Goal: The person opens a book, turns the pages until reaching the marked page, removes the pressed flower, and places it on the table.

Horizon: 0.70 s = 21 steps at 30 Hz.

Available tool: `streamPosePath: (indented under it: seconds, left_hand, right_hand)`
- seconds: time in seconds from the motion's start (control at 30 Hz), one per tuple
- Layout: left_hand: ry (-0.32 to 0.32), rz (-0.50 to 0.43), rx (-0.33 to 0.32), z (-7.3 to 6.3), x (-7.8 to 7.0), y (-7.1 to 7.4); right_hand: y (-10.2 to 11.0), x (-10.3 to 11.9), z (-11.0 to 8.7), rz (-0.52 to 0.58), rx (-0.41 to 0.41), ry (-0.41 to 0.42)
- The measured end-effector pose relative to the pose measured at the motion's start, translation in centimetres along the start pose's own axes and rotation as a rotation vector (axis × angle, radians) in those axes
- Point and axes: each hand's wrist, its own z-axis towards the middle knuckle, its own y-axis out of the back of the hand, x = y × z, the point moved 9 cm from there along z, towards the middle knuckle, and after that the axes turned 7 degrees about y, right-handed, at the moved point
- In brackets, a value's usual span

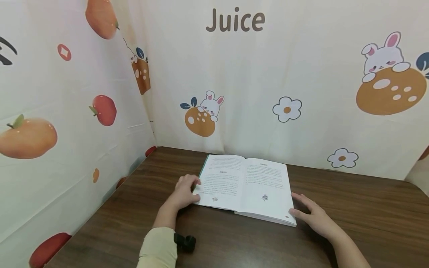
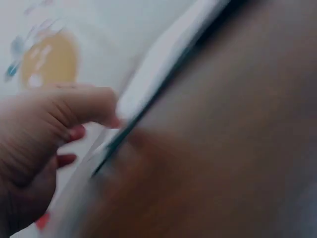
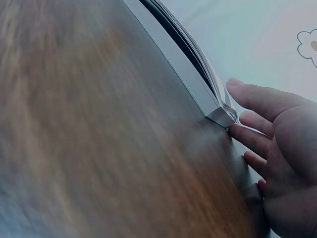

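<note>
An open book [image 1: 228, 186] lies on the table, with printed text and small flower drawings on both pages. My left hand [image 1: 184, 191] is at its left edge, the thumb touching the lower left corner and the fingers bent loosely beside the edge. In the left wrist view the thumb [image 2: 94, 106] meets the book's dark green cover edge [image 2: 148, 106]. My right hand [image 1: 315, 216] is at the right edge, thumb and fingers spread. Up close, the right thumb [image 3: 262, 99] is beside the page corner and a fingertip touches the thick page block [image 3: 188, 74].
The brown wooden table [image 1: 214, 242] has a printed fabric sheet [image 1: 251, 74] behind it and another on the left. The book's far edge is close to the back sheet. A black strap device [image 1: 185, 242] sits on the left sleeve [image 1: 157, 247].
</note>
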Motion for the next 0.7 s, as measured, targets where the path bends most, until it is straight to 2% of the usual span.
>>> streamPosePath:
  seconds: [0.07,0.13,0.2,0.23,0.3,0.4,0.57,0.7]
  left_hand:
    - [-0.158,0.061,-0.046,0.1,-3.2,-1.0]
    - [-0.297,0.135,-0.063,-0.2,-6.5,-2.6]
    - [-0.394,0.213,-0.035,-0.8,-9.4,-4.6]
    - [-0.409,0.247,0.002,-1.1,-10.4,-5.8]
    - [-0.405,0.301,0.08,-1.7,-11.7,-7.8]
    - [-0.363,0.327,0.17,-2.3,-12.2,-9.8]
    - [-0.29,0.207,0.231,-2.3,-12.1,-10.3]
    - [-0.266,0.14,0.259,-2.1,-12.1,-10.5]
  right_hand:
    - [0.0,0.0,-0.1,-0.004,-0.004,0.0]
    - [0.0,-0.1,-0.1,-0.003,-0.002,-0.001]
    - [0.0,-0.1,-0.1,-0.002,-0.001,0.0]
    - [-0.1,-0.1,-0.1,-0.001,0.0,-0.001]
    - [-0.2,-0.2,0.0,-0.001,0.003,-0.006]
    - [-0.3,-0.2,0.0,-0.011,0.0,-0.004]
    - [-0.1,0.0,-0.1,-0.031,-0.007,0.008]
    - [0.1,0.2,-0.2,-0.022,-0.011,0.035]
